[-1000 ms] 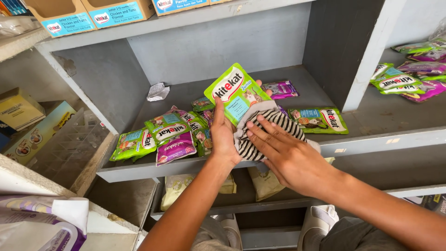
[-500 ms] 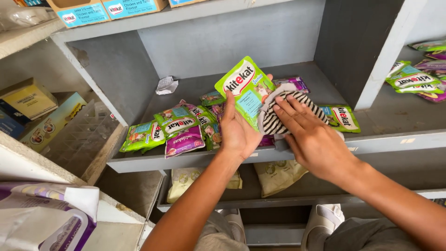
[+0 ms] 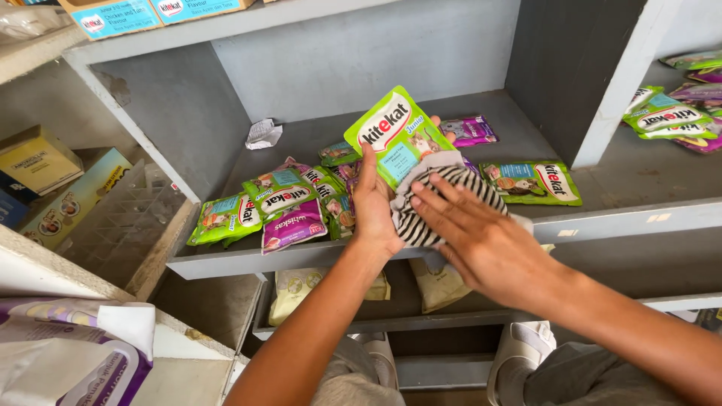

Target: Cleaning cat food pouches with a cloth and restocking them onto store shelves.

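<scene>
The left hand still grips the green pouch above the grey shelf; the right hand, fingers flat, now presses the striped cloth lower against it (perhaps wiping).

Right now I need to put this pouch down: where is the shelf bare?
Bare shelf runs along the back wall behind the crumpled paper, and between the purple pouch and the grey divider. The front left is crowded with green pouches, beside the left hand.
</scene>
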